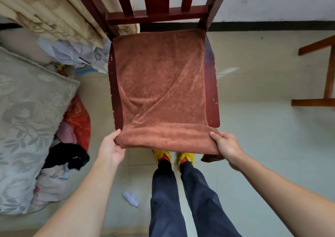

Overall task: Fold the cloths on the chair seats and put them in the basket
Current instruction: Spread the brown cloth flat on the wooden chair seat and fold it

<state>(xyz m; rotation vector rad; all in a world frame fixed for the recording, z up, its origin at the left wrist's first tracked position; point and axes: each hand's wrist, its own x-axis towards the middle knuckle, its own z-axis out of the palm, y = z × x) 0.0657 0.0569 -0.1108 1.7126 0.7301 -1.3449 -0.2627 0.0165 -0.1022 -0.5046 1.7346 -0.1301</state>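
A rust-brown terry cloth (159, 84) lies spread over the seat of a dark red wooden chair (212, 84), with a diagonal crease across its near half. Its near edge hangs off the seat front. My left hand (110, 148) pinches the near left corner of the cloth. My right hand (226, 146) grips the near right corner, where a bit of cloth droops below the fingers. No basket is in view.
A grey patterned cushion (27, 120) and a heap of clothes (67, 155) lie on the floor at the left. A beige curtain (45, 13) hangs at the back left. Another wooden chair frame (326, 73) stands at the right. A small plastic bottle (130, 198) lies near my feet.
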